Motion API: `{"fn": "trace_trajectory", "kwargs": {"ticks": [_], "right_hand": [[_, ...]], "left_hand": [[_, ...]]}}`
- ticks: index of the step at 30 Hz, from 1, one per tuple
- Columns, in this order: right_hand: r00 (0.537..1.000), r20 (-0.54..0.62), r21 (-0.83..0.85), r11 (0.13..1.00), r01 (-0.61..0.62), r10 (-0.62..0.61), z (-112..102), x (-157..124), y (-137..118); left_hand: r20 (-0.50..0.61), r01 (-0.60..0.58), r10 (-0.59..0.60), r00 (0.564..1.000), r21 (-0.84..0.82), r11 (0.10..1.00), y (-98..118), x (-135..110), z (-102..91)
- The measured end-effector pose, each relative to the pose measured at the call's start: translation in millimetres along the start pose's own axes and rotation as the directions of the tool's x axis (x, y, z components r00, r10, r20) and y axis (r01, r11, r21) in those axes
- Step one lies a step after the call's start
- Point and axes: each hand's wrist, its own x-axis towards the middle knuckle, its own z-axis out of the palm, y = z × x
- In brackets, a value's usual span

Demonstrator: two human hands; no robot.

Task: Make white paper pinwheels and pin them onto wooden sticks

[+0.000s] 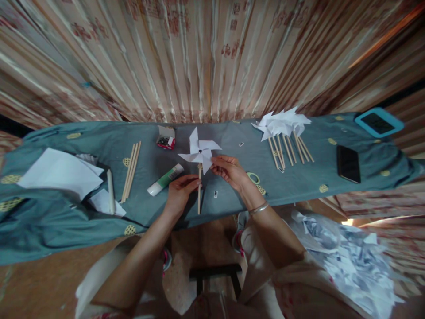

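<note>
A white paper pinwheel (199, 151) with a metal pin at its centre sits on top of a wooden stick (199, 199) above the teal cloth-covered table (99, 146). My left hand (181, 190) is closed around the stick just below the paper. My right hand (229, 170) pinches the lower right blade of the pinwheel. A glue stick (165, 179) lies just left of my left hand. A small white tape ring (254, 178) lies right of my right wrist.
Several finished pinwheels (282, 124) on sticks lie at the back right. Spare sticks (131, 170), white paper sheets (59, 175) and a pin box (165, 137) lie on the left. A black phone (348, 164) and a blue-framed device (378, 122) lie far right. Paper scraps (348, 261) cover the floor.
</note>
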Motion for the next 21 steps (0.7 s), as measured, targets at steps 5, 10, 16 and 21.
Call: {"fn": "trace_trajectory", "kwargs": {"ticks": [5,10,16,21], "right_hand": [[1.0,0.02,-0.013,1.0,-0.01,0.011,0.8,-0.2,1.1],[0.999,0.034,-0.015,1.0,-0.02,0.02,1.9,-1.6,3.7],[0.998,0.054,0.002,1.0,-0.032,0.031,3.6,-1.1,7.6],[0.997,0.063,0.01,0.999,-0.049,0.049,8.0,-2.7,9.2]], "left_hand": [[0.002,-0.006,0.006,1.0,0.007,1.0,0.9,-1.2,0.6],[0.003,-0.018,0.018,1.0,0.021,1.0,-1.3,-0.5,-0.2],[0.007,-0.011,0.011,1.0,-0.001,1.0,-1.9,-0.1,-0.4],[0.016,-0.014,0.013,1.0,0.01,1.0,-0.3,-1.1,-0.4]]}}
